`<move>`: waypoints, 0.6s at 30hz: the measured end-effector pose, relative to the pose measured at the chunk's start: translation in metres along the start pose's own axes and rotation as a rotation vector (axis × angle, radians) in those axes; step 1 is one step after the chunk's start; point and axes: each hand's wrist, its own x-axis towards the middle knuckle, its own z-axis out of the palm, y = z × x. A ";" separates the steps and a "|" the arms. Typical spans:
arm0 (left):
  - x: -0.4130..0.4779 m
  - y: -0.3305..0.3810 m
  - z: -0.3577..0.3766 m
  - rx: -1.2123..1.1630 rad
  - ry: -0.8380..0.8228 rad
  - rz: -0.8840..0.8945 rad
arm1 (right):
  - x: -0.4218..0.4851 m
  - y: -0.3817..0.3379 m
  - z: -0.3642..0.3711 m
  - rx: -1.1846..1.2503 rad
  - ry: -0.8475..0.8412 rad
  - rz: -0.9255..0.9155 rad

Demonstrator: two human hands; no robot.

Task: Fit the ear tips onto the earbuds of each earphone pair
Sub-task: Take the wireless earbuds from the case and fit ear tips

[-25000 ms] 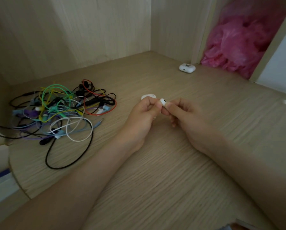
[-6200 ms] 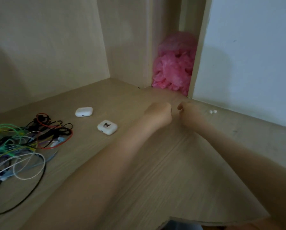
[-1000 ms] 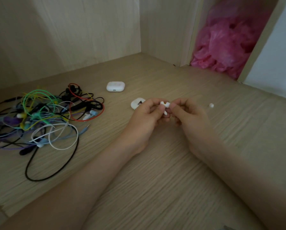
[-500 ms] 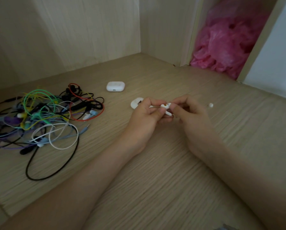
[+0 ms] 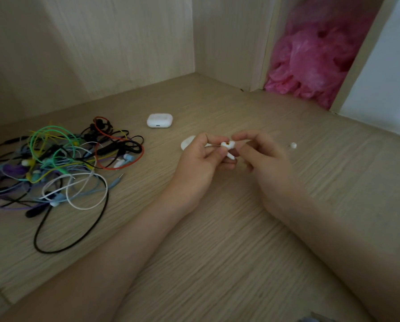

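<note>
Wooden desk (image 5: pixel 217 247) — left hand (image 5: pixel 198 165) pinches earbud (image 5: pixel 226 145); right hand (image 5: pixel 269 165) curled beside, grip unclear.

The left grip (image 5: pixel 201 159) and right grip (image 5: pixel 264 156) both pinch one white earbud (image 5: pixel 227 145), so nothing passes between them; a white case (image 5: pixel 187 142) lies just behind the left grip, partly hidden by it; a second, closed case (image 5: pixel 159 120) sits further beyond and to the left, with bare tabletop (image 5: pixel 217 240) between the two cases; the cable tangle (image 5: pixel 62 163) fills the far left, well apart from the grip; a loose ear tip (image 5: pixel 293 145) lies near the right grip's outer side; wood panels (image 5: pixel 124 43) wall off the far side; a pink bag (image 5: pixel 315 59) fills the gap beyond and to the right; between the forearms the tabletop is bare.
</note>
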 end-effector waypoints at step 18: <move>0.000 0.000 -0.004 0.086 0.013 -0.011 | 0.017 0.017 -0.018 -1.043 0.144 -0.231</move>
